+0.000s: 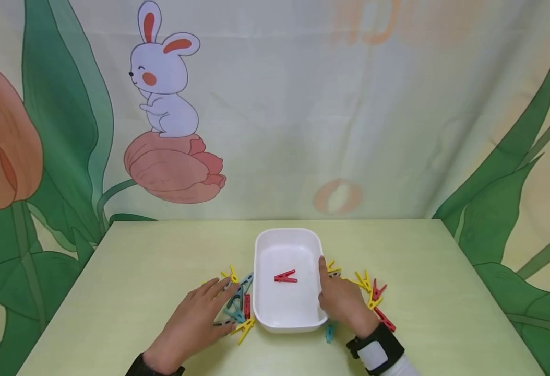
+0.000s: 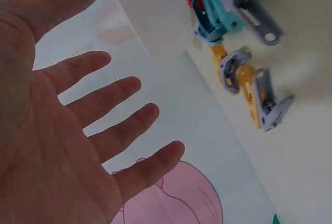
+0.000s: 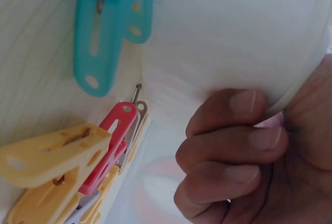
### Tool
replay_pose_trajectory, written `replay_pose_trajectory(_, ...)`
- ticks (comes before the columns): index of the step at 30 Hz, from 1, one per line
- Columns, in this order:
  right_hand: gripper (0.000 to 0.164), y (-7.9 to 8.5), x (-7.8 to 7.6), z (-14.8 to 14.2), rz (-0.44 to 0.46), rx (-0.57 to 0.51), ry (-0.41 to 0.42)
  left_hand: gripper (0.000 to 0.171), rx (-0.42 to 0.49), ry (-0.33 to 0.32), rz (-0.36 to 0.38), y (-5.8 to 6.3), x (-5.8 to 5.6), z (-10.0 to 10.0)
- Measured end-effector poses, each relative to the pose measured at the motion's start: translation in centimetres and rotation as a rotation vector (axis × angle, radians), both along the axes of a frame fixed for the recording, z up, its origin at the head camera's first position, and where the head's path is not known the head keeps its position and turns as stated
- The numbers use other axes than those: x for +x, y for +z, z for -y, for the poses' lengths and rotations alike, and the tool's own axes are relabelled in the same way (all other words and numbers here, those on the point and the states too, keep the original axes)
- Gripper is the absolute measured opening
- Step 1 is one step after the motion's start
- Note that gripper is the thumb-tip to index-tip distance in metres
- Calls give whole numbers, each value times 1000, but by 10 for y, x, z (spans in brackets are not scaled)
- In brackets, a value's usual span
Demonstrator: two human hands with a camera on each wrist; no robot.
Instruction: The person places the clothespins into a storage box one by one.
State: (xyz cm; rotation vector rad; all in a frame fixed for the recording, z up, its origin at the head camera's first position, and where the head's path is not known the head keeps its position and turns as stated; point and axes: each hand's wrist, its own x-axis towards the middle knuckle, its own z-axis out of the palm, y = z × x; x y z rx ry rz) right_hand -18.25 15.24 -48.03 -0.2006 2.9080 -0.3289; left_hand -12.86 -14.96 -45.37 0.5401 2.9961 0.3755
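Observation:
A white rectangular plastic tray sits on the table with one red clothespin lying in it. At the tray's right rim, my right hand grips the edge, index finger stretched along it and the other fingers curled against the outer wall. To the left, my left hand hovers with fingers spread over a loose heap of clothespins, partly hiding them. The heap has a yellow clothespin, a red clothespin and several blue and grey ones. In the left wrist view the palm holds nothing.
More clothespins lie right of the tray, among them a yellow clothespin, a red clothespin and a blue clothespin near the tray's front corner. Behind the pale table hangs a printed curtain with a rabbit and tulips.

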Motion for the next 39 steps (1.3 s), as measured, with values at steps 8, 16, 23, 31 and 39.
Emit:
replay_pose_trajectory(8, 80, -1, -1, 1, 15, 0, -25, 62, -26, 38, 69, -19, 4, 1)
replay_pose_trajectory(16, 80, -1, -1, 2, 12, -7, -26, 50, -25, 37, 74, -32, 8, 4)
replay_pose_trajectory(23, 80, -2, -2, 1, 11, 4, -27, 42, 4, 21, 90, -33, 8, 6)
replay_pose_trajectory(31, 79, -1, -2, 0, -5, 15, -22, 33, -14, 6, 65, -39, 1, 6)
replay_pose_trajectory(39, 79, -2, -1, 0, -9, 19, -10, 29, -34, 34, 115, -40, 0, 4)
